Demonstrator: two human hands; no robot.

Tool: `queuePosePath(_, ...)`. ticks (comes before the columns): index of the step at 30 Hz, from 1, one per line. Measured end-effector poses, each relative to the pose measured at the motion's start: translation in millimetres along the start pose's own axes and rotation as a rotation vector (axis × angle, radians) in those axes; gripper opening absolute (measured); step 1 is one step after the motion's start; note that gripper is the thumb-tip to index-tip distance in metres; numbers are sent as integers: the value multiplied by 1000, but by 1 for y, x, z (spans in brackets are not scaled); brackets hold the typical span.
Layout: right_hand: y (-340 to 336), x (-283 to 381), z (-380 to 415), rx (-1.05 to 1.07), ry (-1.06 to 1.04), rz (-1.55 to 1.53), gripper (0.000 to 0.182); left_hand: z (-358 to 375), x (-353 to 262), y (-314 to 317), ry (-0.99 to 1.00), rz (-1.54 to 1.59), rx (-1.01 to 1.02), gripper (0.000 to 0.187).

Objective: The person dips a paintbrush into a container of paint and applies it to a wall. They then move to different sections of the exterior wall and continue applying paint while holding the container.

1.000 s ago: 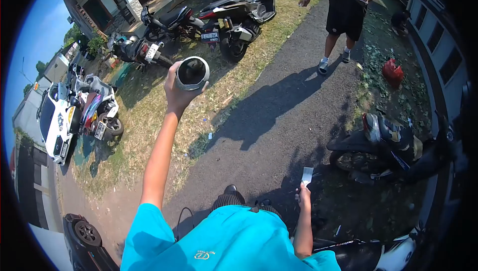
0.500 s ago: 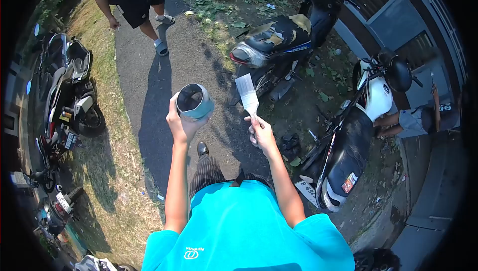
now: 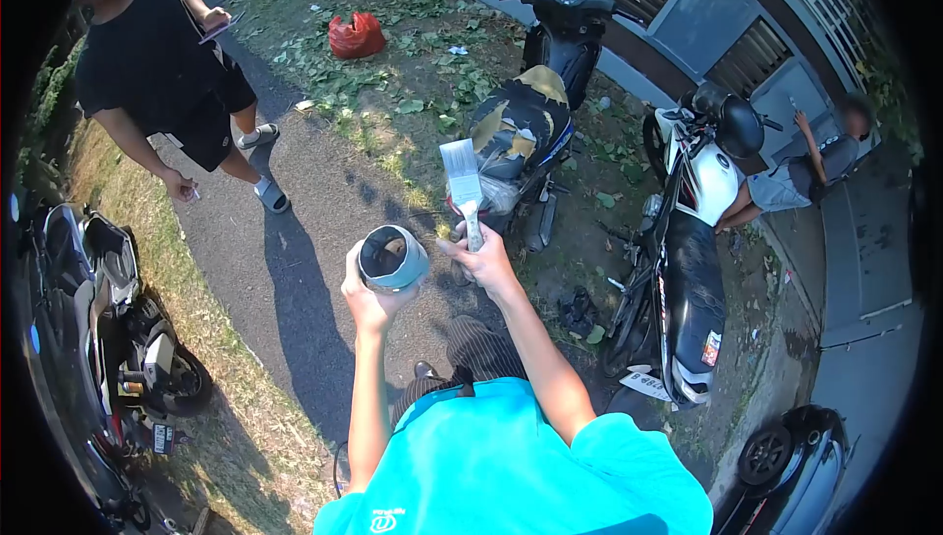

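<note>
My left hand (image 3: pixel 368 301) is wrapped round a paint-smeared, grey-blue cup-like container (image 3: pixel 411 266). Its open mouth faces up and shows a dark, stained inside. In my right hand (image 3: pixel 487 262) is a paintbrush (image 3: pixel 463 179), gripped by its pale handle with the wide whitish bristles pointing up and away from me. The brush is to the right of the container, apart from it. Both hands are out in front of my turquoise shirt, above the paved path.
A person (image 3: pixel 147 63) in black stands on the path (image 3: pixel 324 338) ahead left. Motorbikes flank it: one with a torn seat (image 3: pixel 516 122), a white-and-black one (image 3: pixel 693 260) and others at left (image 3: pixel 157 358). A red bag (image 3: pixel 356 36) lies among leaves. Another person (image 3: pixel 796 171) sits at right.
My view has moved forward along the path and tilted up, bringing the standing person's upper body and a phone into sight. Both hands keep their holds on the container and paintbrush.
</note>
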State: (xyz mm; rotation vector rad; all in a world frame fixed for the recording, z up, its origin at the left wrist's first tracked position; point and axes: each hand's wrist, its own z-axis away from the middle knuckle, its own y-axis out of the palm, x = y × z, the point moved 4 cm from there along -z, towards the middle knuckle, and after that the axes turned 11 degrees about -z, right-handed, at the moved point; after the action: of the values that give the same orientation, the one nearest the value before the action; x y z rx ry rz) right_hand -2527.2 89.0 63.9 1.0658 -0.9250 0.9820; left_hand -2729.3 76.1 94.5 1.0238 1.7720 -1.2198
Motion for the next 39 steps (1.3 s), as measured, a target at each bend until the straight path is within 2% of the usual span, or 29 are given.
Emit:
queuePosePath(2,7,-3,-34,-21,-31,14,33,-33,18,6,86,-119,-28,78)
queuePosePath(4,13,-10,-75,-7,79,-204,31,-69,32,17,64,-110,8,78)
queuePosePath(8,12,-37,-171,31,139,-275,31,-150,60,42,35,-109,63,76)
queuePosePath(10,17,-36,-218,-15,249,-227,29,-193,74,53,-28,-143,90,77)
queuePosePath(12,20,-44,-265,0,217,-312,32,-238,78,61,-37,-153,102,77)
queuePosePath(16,28,-30,-343,-40,299,-324,36,-338,97,82,-43,-212,113,78)
queuePosePath(20,23,-19,-411,-59,309,-239,44,-423,107,109,-103,-253,121,73)
queuePosePath(22,18,-11,-444,-69,336,-206,43,-464,132,132,-88,-145,179,80)
queuePosePath(26,7,-23,-515,-217,382,-231,44,-550,157,176,-142,-10,257,82)
queuePosePath(29,16,-5,-572,-359,478,-248,48,-626,207,206,-47,-5,260,75)
queuePosePath(31,19,-10,-616,-458,508,-335,50,-683,213,222,-22,1,269,74)
queuePosePath(32,21,-10,-638,-437,441,-286,50,-716,216,227,-5,-11,277,74)
queuePosePath(34,30,-5,-686,-490,418,-333,49,-779,228,237,7,9,290,76)
queuePosePath(35,36,-1,-709,-438,355,-426,48,-809,227,239,41,-26,315,76)
queuePosePath(39,73,44,-797,-552,389,-298,43,-919,251,263,98,-8,344,79)
